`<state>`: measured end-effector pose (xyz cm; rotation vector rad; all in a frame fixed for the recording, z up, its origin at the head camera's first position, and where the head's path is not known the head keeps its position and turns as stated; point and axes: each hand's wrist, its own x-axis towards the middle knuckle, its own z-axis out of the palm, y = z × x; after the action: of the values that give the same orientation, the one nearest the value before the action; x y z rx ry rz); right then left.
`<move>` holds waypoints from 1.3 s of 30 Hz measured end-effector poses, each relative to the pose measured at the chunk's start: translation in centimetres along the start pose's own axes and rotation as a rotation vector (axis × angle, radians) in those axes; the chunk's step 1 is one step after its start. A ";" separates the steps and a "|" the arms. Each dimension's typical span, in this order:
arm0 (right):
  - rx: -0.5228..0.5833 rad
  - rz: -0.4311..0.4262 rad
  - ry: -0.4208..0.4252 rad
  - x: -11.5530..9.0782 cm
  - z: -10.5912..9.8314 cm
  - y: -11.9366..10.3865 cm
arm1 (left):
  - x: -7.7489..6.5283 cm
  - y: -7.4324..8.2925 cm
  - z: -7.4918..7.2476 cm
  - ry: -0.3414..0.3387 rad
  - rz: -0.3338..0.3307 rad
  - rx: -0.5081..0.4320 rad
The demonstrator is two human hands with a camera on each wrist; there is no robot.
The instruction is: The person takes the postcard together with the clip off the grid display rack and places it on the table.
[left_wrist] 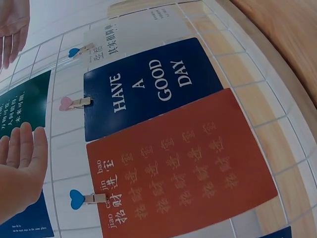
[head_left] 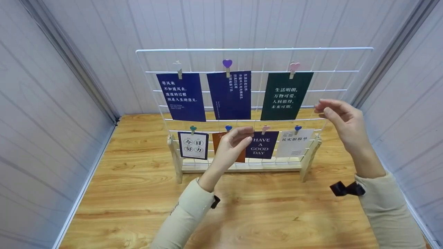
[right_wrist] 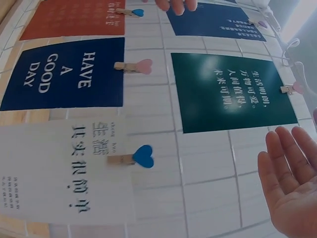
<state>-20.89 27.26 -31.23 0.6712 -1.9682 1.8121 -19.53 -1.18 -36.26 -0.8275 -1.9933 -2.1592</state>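
A white wire grid [head_left: 254, 49] stands upright in a wooden base [head_left: 242, 168], with cards clipped on it in two rows. My left hand [head_left: 232, 143] is held before the lower row, partly covering the orange card [left_wrist: 183, 173] and close to the "HAVE A GOOD DAY" card [head_left: 262, 145]. Beside the grid's right edge, my right hand [head_left: 347, 124] is raised to the right of the green card [head_left: 287, 97]. Both hands have loosely bent fingers and hold nothing. Heart-topped clips, such as the purple one [head_left: 227, 63], pinch the cards' top edges.
Two dark blue cards [head_left: 182, 97] hang at the upper left. Below are a white card with a dark border [head_left: 192, 146] and a plain white card [head_left: 294, 143]. Panelled walls [head_left: 69, 86] enclose the wood-patterned surface [head_left: 138, 207] on the left, right and back.
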 end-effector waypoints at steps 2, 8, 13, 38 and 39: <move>0.020 -0.003 -0.008 0.6 0.3 -0.4 | 0.4 0.1 0.2 0.006 -0.005 0.009; -0.001 -0.006 -0.004 2.5 1.3 -1.8 | 1.5 0.6 1.0 0.047 0.023 0.020; -0.012 -0.006 -0.014 3.8 2.1 -2.5 | 2.0 0.8 1.4 0.059 0.043 0.011; -0.270 0.095 -0.142 7.1 3.9 -4.2 | 2.9 0.9 2.5 0.129 -0.008 0.027; -0.266 0.102 -0.157 7.1 4.0 -4.2 | 2.9 0.9 2.6 0.132 -0.013 0.029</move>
<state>-24.09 22.47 -24.10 0.6541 -2.3319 1.5520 -20.81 1.97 -34.15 -0.6512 -1.9659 -2.1261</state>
